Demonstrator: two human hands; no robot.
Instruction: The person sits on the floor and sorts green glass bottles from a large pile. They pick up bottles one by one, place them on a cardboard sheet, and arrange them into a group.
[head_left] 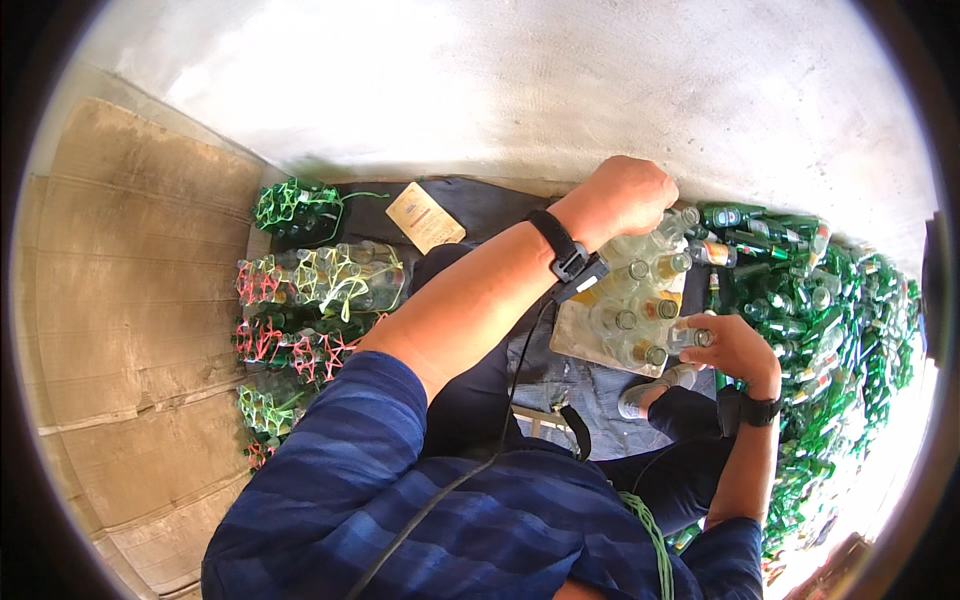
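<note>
Several clear glass bottles (612,318) stand upright, close together, on a flat board (570,345) in front of me. My left hand (622,200) reaches over to the far end of this group, its fingers curled down. Whatever it holds is hidden behind the hand, next to the far clear bottles (680,218). At the near right corner of the group, my right hand (735,350) has its thumb and fingers round the upper part of a clear glass bottle (684,338).
A large heap of green bottles (850,330) lies on the right. Bundles of bottles (325,275) tied with green and pink string stand at left, beside cardboard (140,300). A tan card (425,218) lies on the dark sheet (480,205). Green strings (650,535) hang at my waist.
</note>
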